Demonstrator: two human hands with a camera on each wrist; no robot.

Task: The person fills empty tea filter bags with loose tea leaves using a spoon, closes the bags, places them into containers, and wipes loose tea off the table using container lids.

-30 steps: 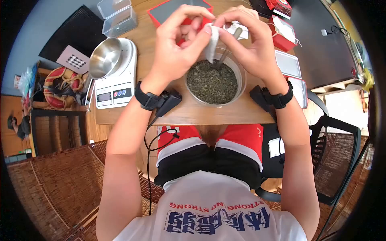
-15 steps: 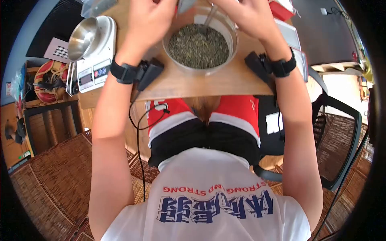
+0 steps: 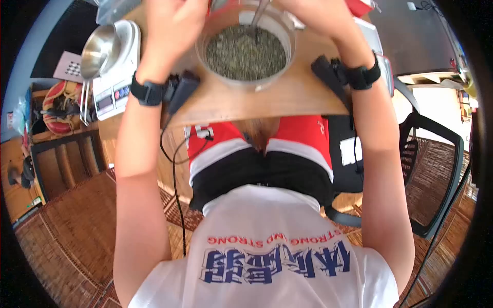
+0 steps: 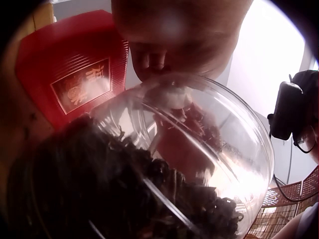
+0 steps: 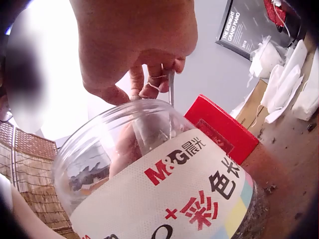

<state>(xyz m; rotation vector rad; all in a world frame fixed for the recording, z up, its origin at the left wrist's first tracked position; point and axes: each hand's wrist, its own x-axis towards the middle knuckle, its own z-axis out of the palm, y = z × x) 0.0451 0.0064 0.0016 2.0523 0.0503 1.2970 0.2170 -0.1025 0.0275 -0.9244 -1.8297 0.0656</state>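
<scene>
In the head view the left hand (image 3: 177,23) is at the left of the clear tub (image 3: 246,82), its fingers cut off by the top edge. The right hand (image 3: 318,15) is at the tub's upper right. Dark dried leaves (image 3: 244,54) lie in the tub, a metal spoon (image 3: 260,13) standing in them. In the left wrist view the left hand (image 4: 182,37) has curled fingers at a small pale bag (image 4: 173,97), blurred behind the rim. The right hand (image 5: 137,42) pinches the bag (image 5: 149,130) in the right wrist view, white string across its fingers, beside the spoon handle (image 5: 171,89).
A steel pan (image 3: 97,51) rests on the white scale (image 3: 110,97) at the left. Behind the tub stands a red box (image 4: 75,69). White bags (image 5: 286,82) lie on the table farther off. The table's front edge (image 3: 257,115) is near the body.
The head view has tipped down, so the tub and scale appear higher and farther left. Both hands have slid partly out at the top; the white bag, earlier plain between them, is out of this view.
</scene>
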